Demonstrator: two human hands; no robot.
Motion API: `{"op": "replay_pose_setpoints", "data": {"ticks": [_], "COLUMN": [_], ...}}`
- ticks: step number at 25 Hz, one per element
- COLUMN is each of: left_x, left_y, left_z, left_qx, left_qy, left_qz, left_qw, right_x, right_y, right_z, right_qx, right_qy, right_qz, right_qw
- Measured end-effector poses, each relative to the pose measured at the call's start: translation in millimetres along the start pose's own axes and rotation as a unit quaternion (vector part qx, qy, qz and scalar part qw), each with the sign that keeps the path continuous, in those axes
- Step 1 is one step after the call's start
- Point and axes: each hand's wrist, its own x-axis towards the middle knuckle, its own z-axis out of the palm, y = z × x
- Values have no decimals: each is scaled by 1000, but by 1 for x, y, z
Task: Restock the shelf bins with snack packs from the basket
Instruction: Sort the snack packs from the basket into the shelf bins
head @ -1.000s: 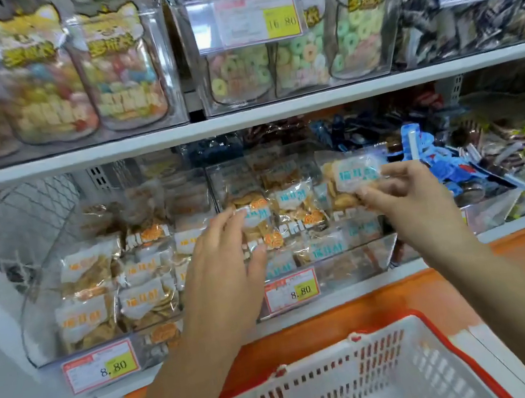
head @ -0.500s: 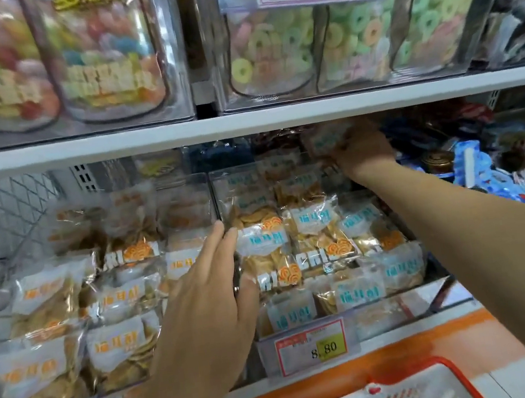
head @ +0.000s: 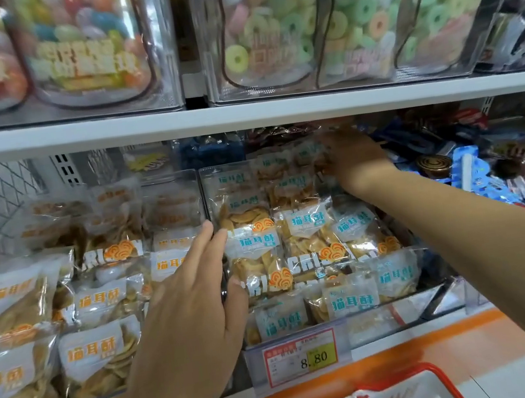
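Far back in the bin [head: 415, 309], the newly advanced right hand [head: 355, 160] is depositing a snack pack [head: 310, 153], grip indiscernible; left hand [head: 197, 295] fingers [head: 206, 243] are lying straight.

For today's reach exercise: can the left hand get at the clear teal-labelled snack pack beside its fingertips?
Probably yes: the open left hand is beside the clear teal-labelled snack pack, which lies uncovered on top.
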Motion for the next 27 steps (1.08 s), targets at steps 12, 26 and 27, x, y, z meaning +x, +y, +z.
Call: {"op": "replay_pose_setpoints", "data": {"ticks": [12,26,27], "left_x": [-23,-242,-241], "left_y": [14,-10,-13], "left_z": [-3,204,208], "left_qx": [-47,-108,-119], "left_qy": [179,-407,-404], "left_qz": [31,-327,-338], "left_qw": [982,846,842], "right_x": [-136,-435,-430], "right_y": [-10,-37,-41], "right_z": [-50,208,215], "right_qx": [414,313,314], "right_qy": [192,-459,-454], "right_qz": [116,325,318], "right_qw": [882,765,771]}}
